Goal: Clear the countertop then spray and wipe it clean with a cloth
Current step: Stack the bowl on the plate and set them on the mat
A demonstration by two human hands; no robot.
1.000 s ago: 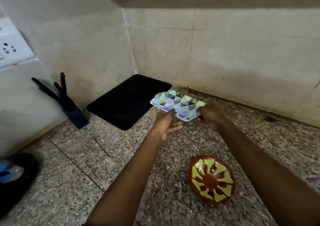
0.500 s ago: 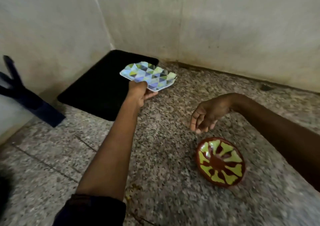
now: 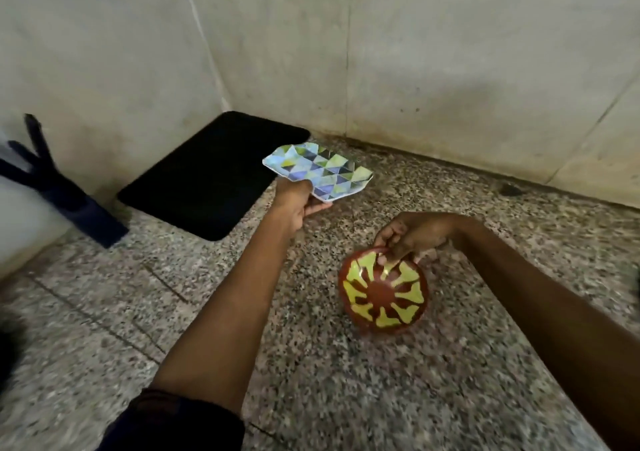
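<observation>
My left hand (image 3: pixel 296 201) grips the near edge of a small rectangular plate (image 3: pixel 320 170) with a blue and green triangle pattern, held level above the speckled granite countertop (image 3: pixel 207 312). My right hand (image 3: pixel 408 237) pinches the far rim of a red bowl (image 3: pixel 384 295) with yellow-green markings. The bowl is tilted toward me, its near side on the counter.
A black mat (image 3: pixel 214 173) lies in the corner where the two tiled walls meet. A dark blue knife block (image 3: pixel 65 194) with handles sticking up stands at the left wall. A small dark spot (image 3: pixel 510 189) sits by the back wall at right.
My right hand let go of the patterned plate, came down to the red bowl and took its rim, tilting it. The left hand keeps the plate alone.
</observation>
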